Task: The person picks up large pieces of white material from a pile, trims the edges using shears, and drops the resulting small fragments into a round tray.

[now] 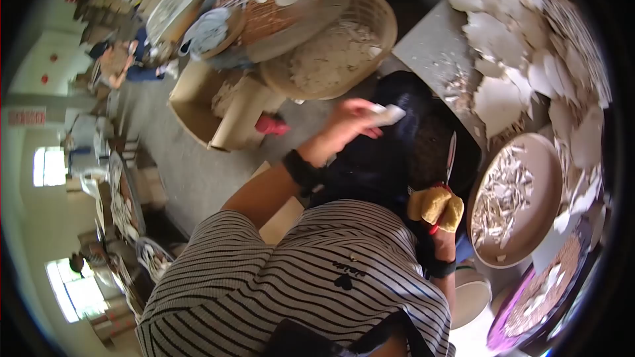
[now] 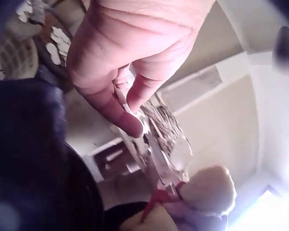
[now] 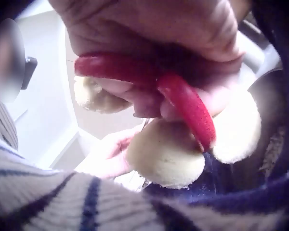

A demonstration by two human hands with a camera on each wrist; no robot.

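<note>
My left hand (image 1: 347, 125), a dark band round its wrist, pinches a small white flat piece (image 1: 389, 116) above a dark-covered lap. In the left wrist view thumb and fingers close on the thin edge of that piece, which is partly hidden by them. My right hand (image 3: 149, 29) grips scissors with red handles (image 3: 188, 108), its fingers through the loops. Thick yellow covers (image 3: 166, 154) sit on several of its fingers. The scissors' blades (image 2: 159, 161) point toward the left hand in the left wrist view, apart from the piece in the head view.
A round tan tray (image 1: 546, 205) of thin white strips stands by the right hand. Large white sheets (image 1: 496, 102) are heaped behind it. A basket of scraps (image 1: 331, 69) and a cardboard box (image 1: 198, 116) stand beyond the left hand. Another person (image 1: 119, 63) sits farther off.
</note>
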